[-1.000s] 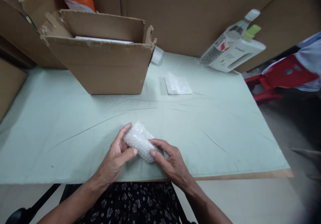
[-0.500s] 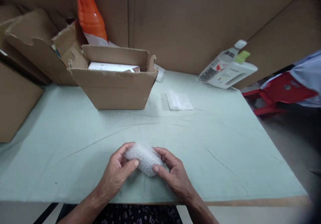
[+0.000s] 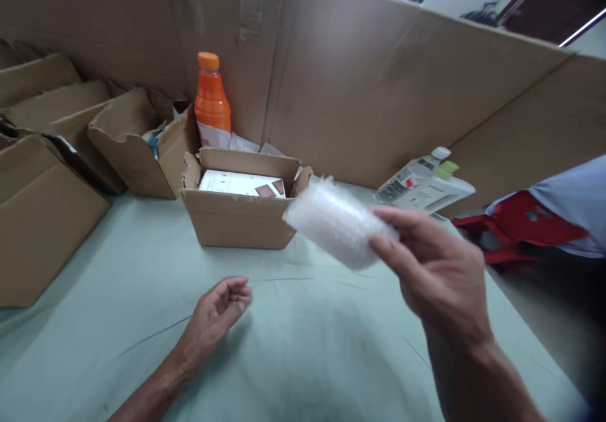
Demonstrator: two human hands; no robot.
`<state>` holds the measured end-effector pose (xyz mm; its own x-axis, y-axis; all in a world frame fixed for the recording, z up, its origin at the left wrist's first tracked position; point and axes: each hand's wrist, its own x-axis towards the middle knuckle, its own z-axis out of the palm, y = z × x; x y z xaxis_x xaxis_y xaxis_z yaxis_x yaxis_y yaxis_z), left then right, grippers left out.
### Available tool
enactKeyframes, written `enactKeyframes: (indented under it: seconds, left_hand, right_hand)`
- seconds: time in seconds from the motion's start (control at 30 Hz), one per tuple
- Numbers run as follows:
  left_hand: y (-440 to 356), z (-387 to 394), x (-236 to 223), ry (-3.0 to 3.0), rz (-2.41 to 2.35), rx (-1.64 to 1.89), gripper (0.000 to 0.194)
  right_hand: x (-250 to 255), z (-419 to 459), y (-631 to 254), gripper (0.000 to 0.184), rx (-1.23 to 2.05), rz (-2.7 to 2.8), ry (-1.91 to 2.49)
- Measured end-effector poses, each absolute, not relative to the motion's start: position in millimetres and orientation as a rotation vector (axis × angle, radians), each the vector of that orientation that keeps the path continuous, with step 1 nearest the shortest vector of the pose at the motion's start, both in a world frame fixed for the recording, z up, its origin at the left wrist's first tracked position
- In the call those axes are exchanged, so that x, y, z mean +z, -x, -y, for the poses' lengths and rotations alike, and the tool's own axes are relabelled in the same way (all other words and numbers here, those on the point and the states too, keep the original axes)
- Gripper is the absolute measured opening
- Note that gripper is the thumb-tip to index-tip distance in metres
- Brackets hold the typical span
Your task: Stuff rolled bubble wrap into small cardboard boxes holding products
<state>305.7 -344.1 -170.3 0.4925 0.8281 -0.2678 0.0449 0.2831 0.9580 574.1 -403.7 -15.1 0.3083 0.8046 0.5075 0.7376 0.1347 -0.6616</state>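
My right hand [image 3: 438,270] grips one end of a bubble-wrapped bundle [image 3: 334,223] between thumb and fingers, holding it raised above the table. The bundle is whitish and slightly blurred; what lies inside the wrap cannot be made out. Just behind its far end stands an open cardboard box [image 3: 241,223] with a white printed carton [image 3: 237,182] in it. My left hand [image 3: 218,311] is empty over the green-covered table [image 3: 303,346], its fingers loosely curled and the thumb slightly apart, in front of that box.
Several open cardboard boxes [image 3: 137,144] line the left side. Behind the middle box stands an orange bottle [image 3: 213,103]. At the right, a clear bottle [image 3: 409,179] leans beside a white jug [image 3: 442,195]. Cardboard walls [image 3: 369,81] enclose the back. A red chair [image 3: 530,220] stands beyond the right edge.
My left hand has let go of the bubble-wrapped bundle. My right hand has lifted it up and forward to the right. The view has tilted upward.
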Motion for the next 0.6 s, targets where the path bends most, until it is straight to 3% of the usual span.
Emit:
enactKeyframes:
  seconds: [0.17,0.3,0.47,0.6]
  left_hand:
    - [-309,346,-186,-1.243,-0.944,0.597,0.035]
    - [-308,346,-186,-1.267,-0.919,0.607,0.031]
    - [-307,345,-179,-1.331,-0.907,0.58,0.028]
    - [-307,346,-179,-1.397,-0.9,0.558,0.026]
  right_hand:
    - [30,317,-583,0.023,-0.132,1.726,1.717]
    - [35,272,-588,0.021,-0.294,2.017,1.986]
    - [39,240,-568,0.005,-0.45,2.195,2.36]
    - [41,221,-542,0.014,-0.384,2.218,2.598]
